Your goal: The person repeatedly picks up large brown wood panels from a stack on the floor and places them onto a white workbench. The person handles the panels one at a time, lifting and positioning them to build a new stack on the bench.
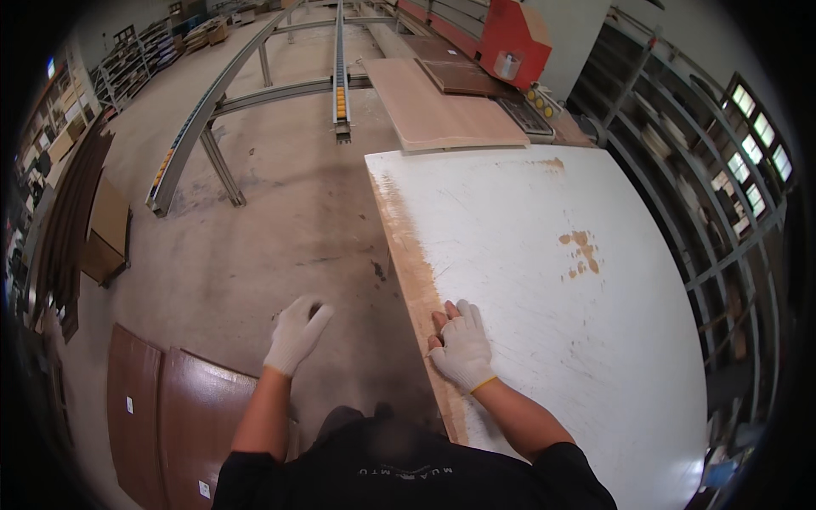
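My left hand (pixel 297 333), in a white knit glove, hangs in the air over the floor to the left of a white-topped table. Its fingers curve loosely with the thumb apart, and I see nothing held in it. On the table's left edge rests my right hand (pixel 463 347), its glove leaving some fingertips bare, with fingers extended and nothing in them. The white table top (pixel 527 340) is scratched, and its coating is worn to brown along the left edge and in a few patches.
A pinkish-tan wood panel (pixel 450 106) lies at the table's far end, with a dark brown panel (pixel 467 76) behind it near a red machine (pixel 514 42). Metal roller rails (pixel 341 68) run ahead. Brown panels (pixel 200 416) stand at lower left; shelving (pixel 680 144) lines the right.
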{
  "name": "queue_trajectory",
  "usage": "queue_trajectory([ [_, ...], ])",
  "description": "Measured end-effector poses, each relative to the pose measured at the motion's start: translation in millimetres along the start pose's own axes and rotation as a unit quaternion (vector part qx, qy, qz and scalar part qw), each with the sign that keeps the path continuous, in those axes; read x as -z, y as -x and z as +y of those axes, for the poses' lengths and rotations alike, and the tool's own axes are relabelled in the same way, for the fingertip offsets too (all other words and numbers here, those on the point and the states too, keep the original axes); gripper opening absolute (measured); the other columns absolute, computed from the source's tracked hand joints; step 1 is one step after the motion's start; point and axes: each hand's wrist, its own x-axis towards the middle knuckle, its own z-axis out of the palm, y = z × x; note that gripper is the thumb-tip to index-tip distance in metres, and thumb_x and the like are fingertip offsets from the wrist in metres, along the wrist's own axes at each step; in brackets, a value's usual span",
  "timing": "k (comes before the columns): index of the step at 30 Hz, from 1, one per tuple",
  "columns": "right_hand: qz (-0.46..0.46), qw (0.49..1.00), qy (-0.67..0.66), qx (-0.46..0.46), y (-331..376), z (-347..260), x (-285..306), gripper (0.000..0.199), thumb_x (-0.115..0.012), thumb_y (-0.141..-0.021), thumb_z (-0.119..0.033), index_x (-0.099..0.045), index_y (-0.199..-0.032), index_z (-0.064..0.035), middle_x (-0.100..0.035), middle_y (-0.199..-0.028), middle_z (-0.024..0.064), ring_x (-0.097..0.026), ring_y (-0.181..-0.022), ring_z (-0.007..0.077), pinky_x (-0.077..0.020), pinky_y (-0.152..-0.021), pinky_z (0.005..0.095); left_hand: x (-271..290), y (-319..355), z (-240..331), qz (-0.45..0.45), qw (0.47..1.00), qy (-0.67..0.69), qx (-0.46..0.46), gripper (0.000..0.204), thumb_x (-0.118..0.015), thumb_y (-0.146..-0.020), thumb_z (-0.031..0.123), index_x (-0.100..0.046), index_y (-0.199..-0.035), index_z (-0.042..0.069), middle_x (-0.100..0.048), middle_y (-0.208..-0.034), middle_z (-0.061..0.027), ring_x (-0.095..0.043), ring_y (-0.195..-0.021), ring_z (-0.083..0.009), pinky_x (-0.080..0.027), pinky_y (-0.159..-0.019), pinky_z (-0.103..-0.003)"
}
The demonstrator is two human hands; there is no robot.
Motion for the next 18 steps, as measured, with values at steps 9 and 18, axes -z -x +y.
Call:
queue_trajectory([
  [9, 0.124, 0.987, -0.099, 0.026, -5.2, 6.7, 4.2, 0.034, -0.066, -0.085, -0.023, -0.066, -0.11, 0.0, -0.059, -0.114, 0.0181, -0.05, -0.113, 0.0387, -0.0458, -0.102, 0.0469, -110.1, -201.1, 103.5, -0.188, 0.908, 0.374, -0.017, 0.034, -0.063, -0.1, 0.033, -0.071, -0.108, 0.0, -0.07, -0.108, -0.0097, -0.069, -0.098, -0.0182, -0.056, -0.087, -0.033],
  [18, 0.135, 0.972, -0.183, -0.057, -0.2, 20.1, -8.6, 0.058, -0.073, -0.081, -0.026, -0.063, -0.131, 0.0024, -0.06, -0.138, 0.0222, -0.059, -0.124, 0.042, -0.0494, -0.106, 0.046, -222.1, -335.0, 149.0, -0.306, 0.754, 0.572, 0.102, 0.049, -0.065, -0.103, 0.04, -0.062, -0.125, -0.004, -0.067, -0.117, -0.0144, -0.07, -0.101, -0.0272, -0.06, -0.09, -0.042],
])
